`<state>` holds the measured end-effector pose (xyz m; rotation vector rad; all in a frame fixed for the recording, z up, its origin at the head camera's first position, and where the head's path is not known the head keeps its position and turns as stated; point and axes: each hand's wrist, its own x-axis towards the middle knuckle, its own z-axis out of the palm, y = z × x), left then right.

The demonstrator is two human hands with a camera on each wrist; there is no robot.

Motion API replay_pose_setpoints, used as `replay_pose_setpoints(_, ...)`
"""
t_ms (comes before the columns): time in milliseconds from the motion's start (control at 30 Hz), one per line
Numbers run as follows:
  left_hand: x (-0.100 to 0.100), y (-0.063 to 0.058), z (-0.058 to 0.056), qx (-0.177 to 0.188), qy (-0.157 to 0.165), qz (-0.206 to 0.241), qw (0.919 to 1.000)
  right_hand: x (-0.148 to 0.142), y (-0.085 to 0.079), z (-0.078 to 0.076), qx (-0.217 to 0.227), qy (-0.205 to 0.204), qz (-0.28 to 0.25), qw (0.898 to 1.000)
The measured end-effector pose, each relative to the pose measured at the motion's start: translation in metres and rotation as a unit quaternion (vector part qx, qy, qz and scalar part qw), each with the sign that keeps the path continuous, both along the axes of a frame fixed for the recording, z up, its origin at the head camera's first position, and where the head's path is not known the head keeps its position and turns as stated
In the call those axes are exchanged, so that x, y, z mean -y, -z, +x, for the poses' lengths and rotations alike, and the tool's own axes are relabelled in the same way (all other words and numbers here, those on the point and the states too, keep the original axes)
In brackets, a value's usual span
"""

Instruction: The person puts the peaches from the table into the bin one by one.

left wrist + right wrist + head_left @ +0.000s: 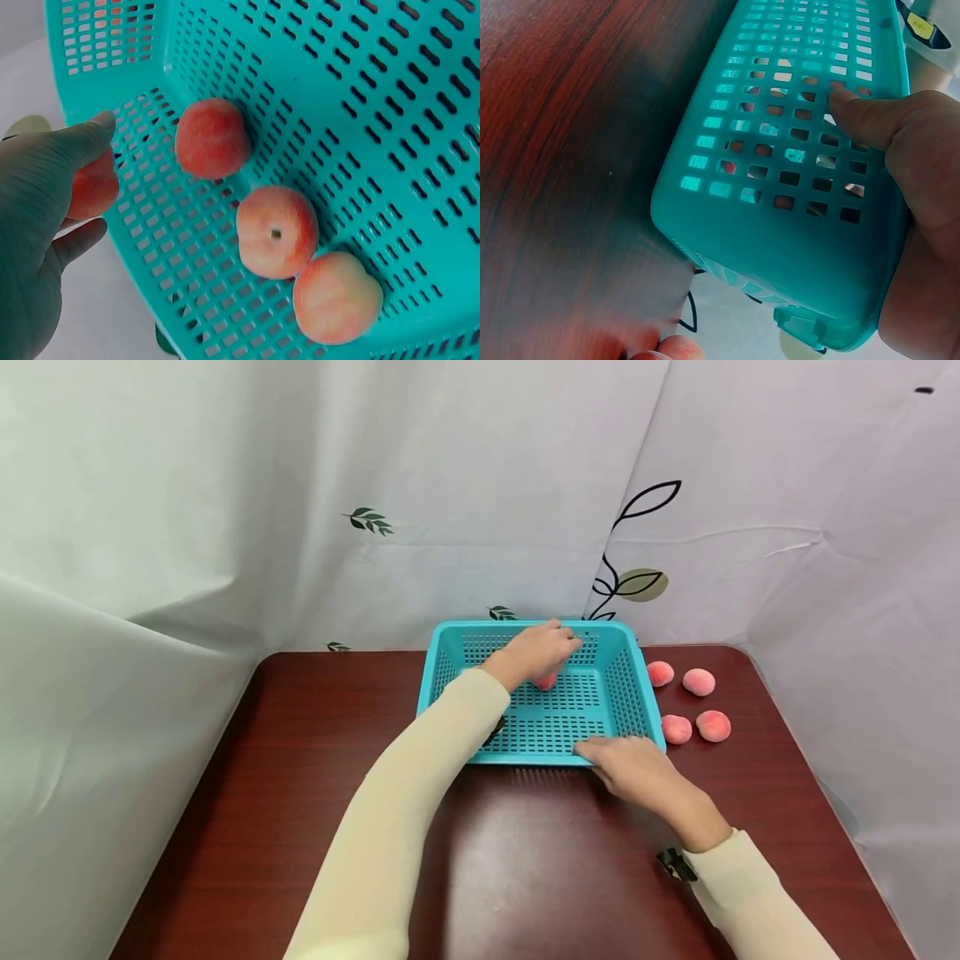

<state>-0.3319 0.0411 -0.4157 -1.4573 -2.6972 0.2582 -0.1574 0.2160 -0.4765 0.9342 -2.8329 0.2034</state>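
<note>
Head view: the blue basket (540, 760) sits by the far edge of the table (510, 877); four peaches (699, 682) lie between its right edge and the table's far right corner.

Left wrist view: the left hand (37, 202) grips a peach (96, 189) at the basket's far edge, three other peaches (276, 232) lying inside.

Right wrist view: the right hand (926, 165) grips the basket's near edge, beside its right corner.
</note>
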Motion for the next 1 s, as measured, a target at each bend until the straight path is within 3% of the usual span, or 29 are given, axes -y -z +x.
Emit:
replay_pose_setpoints(333, -0.024, 0.015, -0.004, 0.031, 0.001, -0.031, 0.9990, -0.001, -0.001, 0.003, -0.001, 0.003, 0.004, 1.000)
replay_pose_setpoints(733, -0.033, 0.035, -0.006, 0.081, -0.007, -0.003, 0.9967, 0.000, -0.002, 0.005, -0.008, -0.001, -0.007, 1.000)
replay_pose_setpoints(1000, -0.034, 0.047, -0.007, 0.075, -0.007, -0.015, 0.9971, 0.001, 0.000, 0.002, -0.002, -0.003, -0.002, 1.000)
